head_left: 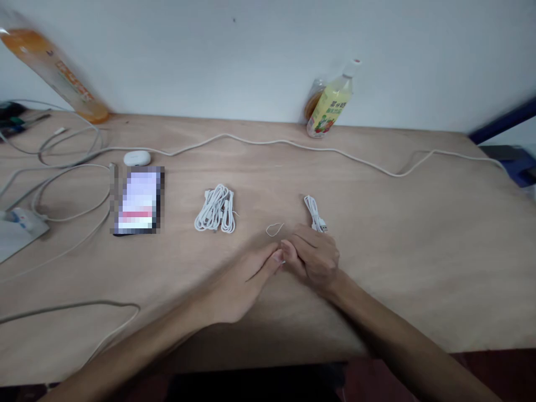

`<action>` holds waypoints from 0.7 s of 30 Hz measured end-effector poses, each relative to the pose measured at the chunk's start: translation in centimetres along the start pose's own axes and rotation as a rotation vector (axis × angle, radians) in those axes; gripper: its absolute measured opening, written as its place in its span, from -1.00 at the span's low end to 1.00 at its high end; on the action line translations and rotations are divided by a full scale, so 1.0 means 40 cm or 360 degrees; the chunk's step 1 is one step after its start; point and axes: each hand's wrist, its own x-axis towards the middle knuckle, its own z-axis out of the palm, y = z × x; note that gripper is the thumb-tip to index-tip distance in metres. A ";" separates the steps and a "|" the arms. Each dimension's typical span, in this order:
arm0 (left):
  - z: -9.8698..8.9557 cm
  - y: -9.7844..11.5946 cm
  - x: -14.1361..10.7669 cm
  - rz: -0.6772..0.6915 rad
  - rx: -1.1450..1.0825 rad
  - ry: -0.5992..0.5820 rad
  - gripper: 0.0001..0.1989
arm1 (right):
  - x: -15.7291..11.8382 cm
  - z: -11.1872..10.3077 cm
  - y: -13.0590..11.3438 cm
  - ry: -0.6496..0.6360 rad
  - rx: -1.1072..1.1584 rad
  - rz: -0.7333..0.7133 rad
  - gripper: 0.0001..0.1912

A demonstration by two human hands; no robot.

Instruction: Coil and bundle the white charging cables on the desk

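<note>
My left hand (251, 273) and my right hand (314, 254) meet above the table, both closed with thumbs and fingertips pressed together. A small pale bit shows between the fingertips, but most of it is hidden, so I cannot make out what it is. A thin white tie (274, 229) forms a loop just beyond the fingertips; whether it is held or lies on the table is unclear. Right behind my right hand lies a folded white USB cable (313, 211), its plug end close to the knuckles. Several bundled white cables (215, 209) sit together farther left.
A phone (139, 200) and a white earbud case (137, 158) lie on the wooden table (419, 251). Loose cables and a power strip (19, 237) occupy the left. An orange bottle (62, 75) and a yellow drink bottle (330, 106) stand by the wall. One long cable (259, 142) crosses the back.
</note>
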 end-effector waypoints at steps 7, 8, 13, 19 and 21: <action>0.001 -0.006 0.001 -0.0039 -0.0014 0.0123 -0.61 | 0.003 -0.010 -0.001 -0.0087 -0.0080 0.0037 -0.65; 0.002 -0.007 0.001 -0.0131 -0.0126 0.0120 -0.58 | 0.004 -0.011 0.000 -0.0102 -0.0099 0.0029 -0.66; -0.002 -0.006 0.004 -0.0528 -0.0761 -0.0169 -0.48 | 0.008 -0.013 0.002 -0.0070 -0.0084 -0.0062 -0.59; -0.005 0.003 0.007 -0.0452 -0.0836 -0.0282 -0.46 | 0.010 -0.014 -0.006 -0.0052 0.0077 0.0034 -0.55; -0.005 0.005 0.007 -0.0345 -0.0735 -0.0247 -0.45 | 0.010 -0.016 -0.005 -0.0019 0.0075 -0.0005 -0.56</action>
